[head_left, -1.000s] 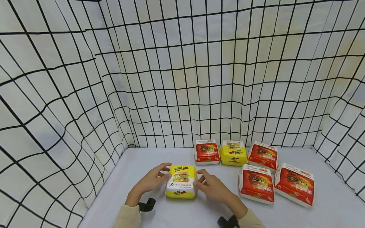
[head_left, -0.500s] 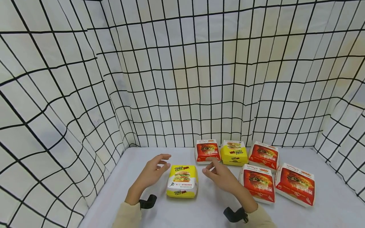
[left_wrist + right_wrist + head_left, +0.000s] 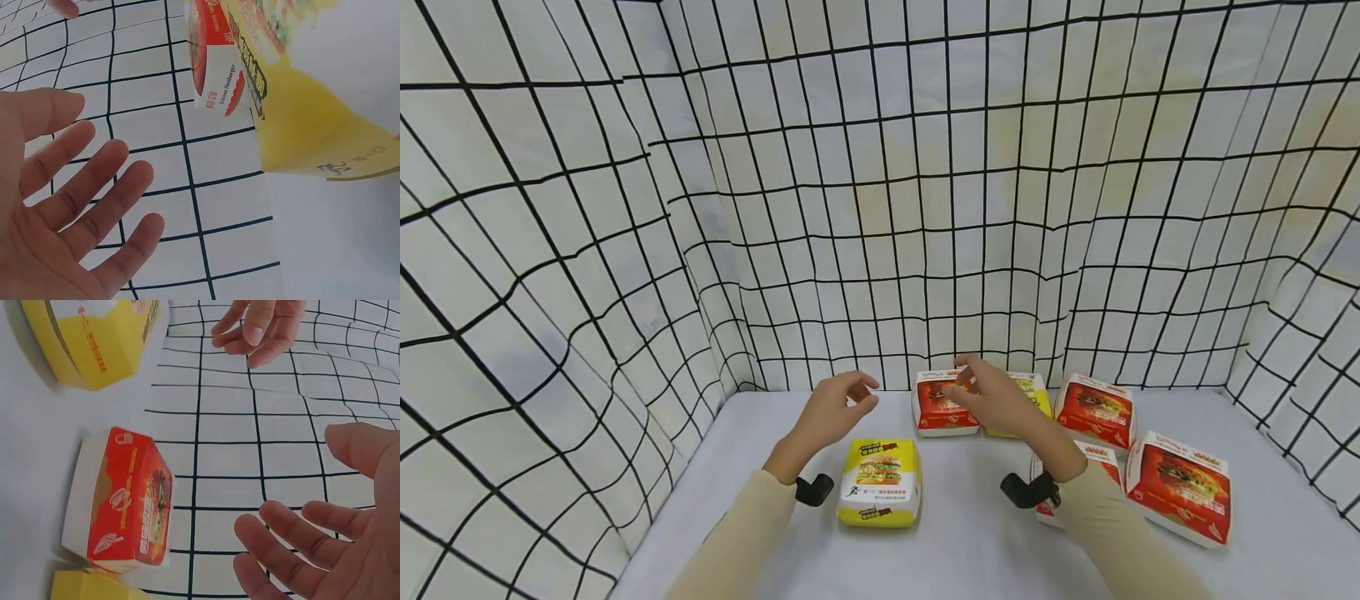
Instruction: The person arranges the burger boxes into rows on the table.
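A yellow and white burger box (image 3: pixel 880 483) sits on the white table at the front, with no hand on it. My left hand (image 3: pixel 833 407) hovers beyond its upper left edge, fingers loosely bent and holding nothing. In the left wrist view the same hand (image 3: pixel 81 187) has its fingers spread, apart from the yellow box (image 3: pixel 287 119). My right hand (image 3: pixel 996 400) is raised in front of a red burger box (image 3: pixel 934 421) and a second yellow box (image 3: pixel 1033 390), hiding part of both. The right wrist view shows the right hand (image 3: pixel 306 550) with nothing in it.
More red burger boxes stand on the right: one at the back (image 3: pixel 1097 408), one at the far right (image 3: pixel 1180 492), and one partly hidden (image 3: pixel 1101 454) behind the right forearm. White walls with a black grid (image 3: pixel 880 208) enclose the table's back and sides.
Both hands were at the sides of the front yellow box. They have come off it and moved up and away toward the back, while the boxes stay put.
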A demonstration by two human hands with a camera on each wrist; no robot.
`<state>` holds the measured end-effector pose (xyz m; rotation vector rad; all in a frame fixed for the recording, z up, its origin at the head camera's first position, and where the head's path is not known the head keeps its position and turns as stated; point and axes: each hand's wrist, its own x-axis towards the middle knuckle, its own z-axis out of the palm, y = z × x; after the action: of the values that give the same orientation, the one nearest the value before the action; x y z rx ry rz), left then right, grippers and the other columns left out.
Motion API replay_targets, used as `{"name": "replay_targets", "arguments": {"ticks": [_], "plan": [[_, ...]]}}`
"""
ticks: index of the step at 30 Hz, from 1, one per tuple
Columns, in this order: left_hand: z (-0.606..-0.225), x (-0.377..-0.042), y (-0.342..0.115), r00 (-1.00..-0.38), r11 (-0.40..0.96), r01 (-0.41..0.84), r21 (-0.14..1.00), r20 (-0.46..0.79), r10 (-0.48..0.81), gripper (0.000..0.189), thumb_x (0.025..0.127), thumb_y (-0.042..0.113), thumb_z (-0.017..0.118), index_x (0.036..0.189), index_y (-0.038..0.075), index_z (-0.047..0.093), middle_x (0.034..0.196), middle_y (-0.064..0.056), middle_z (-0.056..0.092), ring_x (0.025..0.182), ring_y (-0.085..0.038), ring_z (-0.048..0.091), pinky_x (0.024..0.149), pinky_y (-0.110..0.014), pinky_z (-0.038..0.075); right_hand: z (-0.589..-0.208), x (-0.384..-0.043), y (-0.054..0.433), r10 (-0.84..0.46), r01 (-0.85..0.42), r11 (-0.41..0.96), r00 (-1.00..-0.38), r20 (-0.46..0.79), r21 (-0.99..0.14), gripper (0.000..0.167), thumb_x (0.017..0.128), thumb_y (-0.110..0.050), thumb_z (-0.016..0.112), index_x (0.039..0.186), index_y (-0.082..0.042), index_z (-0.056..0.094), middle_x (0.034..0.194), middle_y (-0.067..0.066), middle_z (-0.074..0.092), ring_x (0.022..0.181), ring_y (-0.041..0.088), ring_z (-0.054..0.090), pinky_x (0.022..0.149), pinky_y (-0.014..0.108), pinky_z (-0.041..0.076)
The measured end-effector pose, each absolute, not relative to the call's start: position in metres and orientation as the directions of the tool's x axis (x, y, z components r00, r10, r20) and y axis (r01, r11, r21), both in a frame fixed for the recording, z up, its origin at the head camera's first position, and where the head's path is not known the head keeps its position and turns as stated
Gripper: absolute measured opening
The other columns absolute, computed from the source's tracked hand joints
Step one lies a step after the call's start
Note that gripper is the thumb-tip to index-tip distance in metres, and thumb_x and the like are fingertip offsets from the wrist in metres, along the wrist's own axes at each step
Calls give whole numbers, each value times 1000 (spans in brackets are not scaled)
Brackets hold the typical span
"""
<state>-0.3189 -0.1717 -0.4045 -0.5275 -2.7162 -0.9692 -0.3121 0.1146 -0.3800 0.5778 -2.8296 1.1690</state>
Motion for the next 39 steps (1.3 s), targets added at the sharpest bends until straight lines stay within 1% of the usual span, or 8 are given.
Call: {"name": "replay_targets", "arguments": {"ticks": [6, 10, 14, 17, 22, 28, 33, 39], "plan": [[-397, -344, -156, -929, 765, 370, 527, 213, 303, 18, 96, 25, 72, 112, 18, 71, 96, 2, 71, 88, -14, 64, 75, -33, 53, -374, -344, 119, -358, -341, 715, -928, 99, -611, 54, 103, -35, 61, 144, -4, 47, 133, 18, 63, 116, 34, 63, 97, 50, 54], [-397, -357, -147, -932, 794, 358, 491, 132, 339, 21, 95, 28, 73, 113, 18, 70, 98, 0, 71, 86, -15, 64, 72, -31, 53, -382, -361, 117, -357, -309, 760, -933, 30, -572, 53, 102, -31, 62, 144, -3, 47, 139, 20, 60, 122, 35, 60, 103, 53, 50], [-400, -369, -137, -914, 817, 386, 429, 58, 402, 30, 94, 32, 75, 119, 16, 69, 106, -5, 72, 91, -18, 63, 76, -34, 53, -393, -374, 116, -353, -298, 803, -936, -9, -516, 55, 101, -26, 64, 146, 0, 46, 145, 23, 55, 131, 39, 55, 109, 54, 47], [-404, -376, -130, -902, 827, 398, 397, 3, 433, 37, 93, 34, 76, 124, 15, 67, 114, -9, 71, 99, -21, 62, 82, -37, 53, -399, -379, 114, -346, -293, 838, -938, -32, -460, 58, 100, -25, 67, 148, 0, 47, 149, 23, 51, 138, 43, 47, 113, 57, 42], [-407, -382, -120, -900, 843, 377, 383, -62, 431, 44, 93, 37, 76, 129, 14, 66, 121, -12, 70, 103, -23, 59, 85, -39, 53, -408, -382, 111, -304, -255, 897, -949, -87, -360, 64, 96, -29, 71, 150, -5, 47, 152, 22, 50, 140, 43, 43, 115, 61, 37], [-408, -385, -111, -912, 863, 339, 375, -94, 399, 50, 91, 40, 77, 132, 14, 64, 124, -13, 69, 101, -23, 61, 86, -40, 54, -416, -381, 111, -277, -254, 940, -958, -71, -228, 66, 96, -37, 70, 148, -4, 47, 147, 23, 54, 137, 44, 46, 117, 61, 34], [-413, -387, -108, -915, 877, 329, 349, -113, 388, 53, 90, 41, 78, 135, 17, 62, 123, -10, 69, 102, -22, 64, 89, -41, 55, -420, -379, 107, -269, -248, 944, -961, -71, -218, 65, 97, -38, 69, 148, -5, 47, 147, 23, 55, 140, 44, 43, 120, 64, 28], [-417, -391, -108, -911, 876, 333, 351, -120, 394, 56, 89, 41, 80, 137, 18, 62, 128, -8, 70, 113, -23, 65, 96, -42, 55, -425, -379, 102, -268, -250, 947, -961, -70, -202, 66, 96, -40, 68, 149, -5, 48, 145, 23, 55, 140, 45, 43, 119, 65, 29]]}}
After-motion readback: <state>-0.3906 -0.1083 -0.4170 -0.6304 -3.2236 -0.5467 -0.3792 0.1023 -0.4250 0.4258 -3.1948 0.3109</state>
